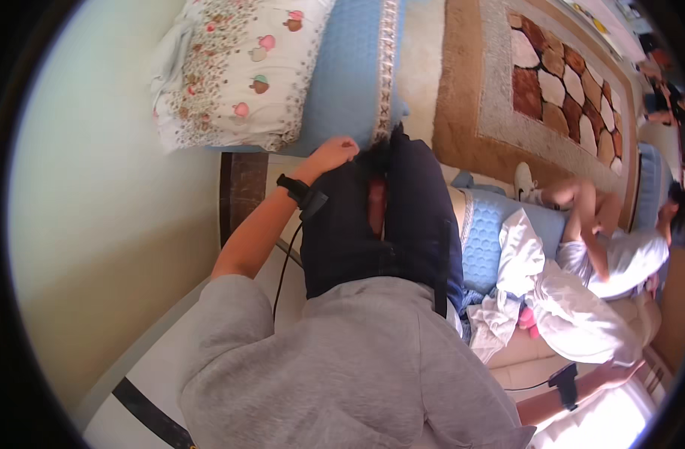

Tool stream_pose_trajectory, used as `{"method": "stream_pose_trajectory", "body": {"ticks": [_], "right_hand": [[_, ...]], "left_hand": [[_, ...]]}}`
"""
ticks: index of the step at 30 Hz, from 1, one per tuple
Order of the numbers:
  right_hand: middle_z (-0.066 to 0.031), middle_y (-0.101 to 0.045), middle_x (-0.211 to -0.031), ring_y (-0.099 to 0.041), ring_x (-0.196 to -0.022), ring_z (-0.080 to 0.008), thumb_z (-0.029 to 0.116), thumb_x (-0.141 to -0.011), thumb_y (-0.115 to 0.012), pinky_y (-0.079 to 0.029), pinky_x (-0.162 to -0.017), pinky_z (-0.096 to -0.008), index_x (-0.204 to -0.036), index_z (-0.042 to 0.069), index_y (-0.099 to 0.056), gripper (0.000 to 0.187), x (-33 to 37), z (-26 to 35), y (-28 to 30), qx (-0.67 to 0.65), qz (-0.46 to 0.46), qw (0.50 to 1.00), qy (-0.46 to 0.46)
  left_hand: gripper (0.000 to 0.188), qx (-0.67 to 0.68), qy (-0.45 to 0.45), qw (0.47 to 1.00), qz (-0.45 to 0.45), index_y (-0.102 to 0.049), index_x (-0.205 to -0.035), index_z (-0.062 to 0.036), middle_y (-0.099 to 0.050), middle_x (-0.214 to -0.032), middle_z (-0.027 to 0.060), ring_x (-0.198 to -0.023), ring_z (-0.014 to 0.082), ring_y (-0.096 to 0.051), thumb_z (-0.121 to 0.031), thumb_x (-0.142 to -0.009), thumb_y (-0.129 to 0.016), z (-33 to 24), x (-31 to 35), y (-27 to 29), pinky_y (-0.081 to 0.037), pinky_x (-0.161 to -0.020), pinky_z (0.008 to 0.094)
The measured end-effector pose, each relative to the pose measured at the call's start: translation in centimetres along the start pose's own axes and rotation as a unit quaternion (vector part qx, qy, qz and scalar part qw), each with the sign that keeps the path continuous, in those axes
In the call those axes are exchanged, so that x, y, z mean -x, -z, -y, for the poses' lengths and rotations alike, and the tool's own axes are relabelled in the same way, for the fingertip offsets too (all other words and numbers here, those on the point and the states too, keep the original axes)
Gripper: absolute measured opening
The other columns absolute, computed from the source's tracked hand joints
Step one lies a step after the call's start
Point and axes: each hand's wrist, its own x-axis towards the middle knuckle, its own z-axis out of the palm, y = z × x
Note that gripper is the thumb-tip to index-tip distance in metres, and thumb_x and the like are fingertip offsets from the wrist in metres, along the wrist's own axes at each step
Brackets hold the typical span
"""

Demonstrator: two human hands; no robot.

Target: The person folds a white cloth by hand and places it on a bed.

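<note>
So, far left is a pale wall [95, 187], and up top left there's a pile of patterned bedding [241, 82] on a blue cover [346, 67] with a decorative trim. Just below that, the left hand [338, 153] hangs near the knee of the dark trousers [424, 217], fingers loosely curled; can't tell if anything's in it. A black band [303, 193] with a cable sits on that wrist.

Right of the lap there's a blue quilted cover [483, 251], then a crumpled white cloth [520, 254] with a small pink thing [528, 323] below it. A brown stone-pattern rug [563, 86] fills the upper right. The puffy white bundle [582, 322] lies lower right, its filling hidden. The right hand [618, 373] is right at its lower end, gripping or not I can't tell. Hands are well apart. Another person [619, 258] sits just above the bundle.
</note>
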Motion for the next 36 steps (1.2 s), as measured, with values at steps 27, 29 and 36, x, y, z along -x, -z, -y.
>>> {"method": "stream_pose_trajectory", "body": {"ticks": [27,29,36], "right_hand": [[-0.0102,-0.063,-0.098,-0.060,-0.084,-0.0189,0.047,-0.101,-0.037,-0.048,-0.079,-0.0293,-0.112,-0.002,-0.054,0.053,13.2,19.2,-46.6,-0.389,0.580,0.697,-0.163],[-0.0099,-0.063,-0.098,-0.060,-0.084,-0.0184,0.048,-0.101,-0.036,-0.048,-0.079,-0.0290,-0.111,-0.002,-0.054,0.054,12.8,21.4,-47.1,-0.383,0.584,0.693,-0.178],[-0.0068,-0.057,-0.091,-0.055,-0.081,-0.0163,0.052,-0.100,-0.032,-0.045,-0.079,-0.0304,-0.102,-0.001,-0.055,0.057,10.0,34.6,-43.8,-0.317,0.620,0.709,-0.107]], "left_hand": [[0.026,0.123,-0.157,0.980,0.023,-0.060,-0.106,0.0039,-0.062,-0.077,0.0138,-0.067,0.0152,-0.055,-0.020,-0.094,-0.058,-22.6,0.6,-0.6,-0.046,-0.066,0.0294],[0.027,0.106,-0.148,0.983,-0.024,-0.059,-0.106,0.0053,-0.063,-0.082,0.0148,-0.072,0.0150,-0.056,-0.018,-0.093,-0.061,-23.7,2.2,3.1,-0.047,-0.070,0.0300],[0.026,-0.031,-0.138,0.966,-0.214,-0.062,-0.105,-0.0033,-0.066,-0.092,0.0150,-0.083,0.0296,-0.064,-0.011,-0.082,-0.070,-28.9,14.2,10.9,-0.048,-0.072,0.0343]]}}
